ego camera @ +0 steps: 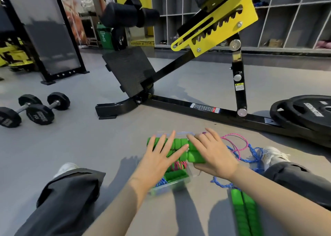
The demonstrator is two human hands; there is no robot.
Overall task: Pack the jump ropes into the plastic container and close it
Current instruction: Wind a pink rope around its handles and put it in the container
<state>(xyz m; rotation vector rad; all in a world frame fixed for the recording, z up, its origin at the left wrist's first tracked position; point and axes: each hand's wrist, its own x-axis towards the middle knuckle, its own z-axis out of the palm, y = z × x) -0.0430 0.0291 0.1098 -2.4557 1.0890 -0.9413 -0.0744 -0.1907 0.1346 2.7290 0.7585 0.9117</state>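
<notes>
Two green handles (243, 212) lie on the floor by the person's right leg. Between the legs sits the clear box (166, 187), stuffed with jump ropes (176, 175). The left hand (161, 157) lies flat on them, fingers spread wide. The right hand (214, 155) wraps around a handle pair (196, 158) at the box's edge. Pink and blue cords (240, 146) trail beside it. Farther off are dumbbells (35, 110) and a black bench (129, 71).

Only clear word I can make out is "SMILE" in black on the yellow banner (132, 8) up at the back wall. The nearer dumbbell (39, 114) on the floor has a "10" on its end cap. The weight plate (312, 110) lettering and the bench frame stickers (205, 108) are too blurry to read.
</notes>
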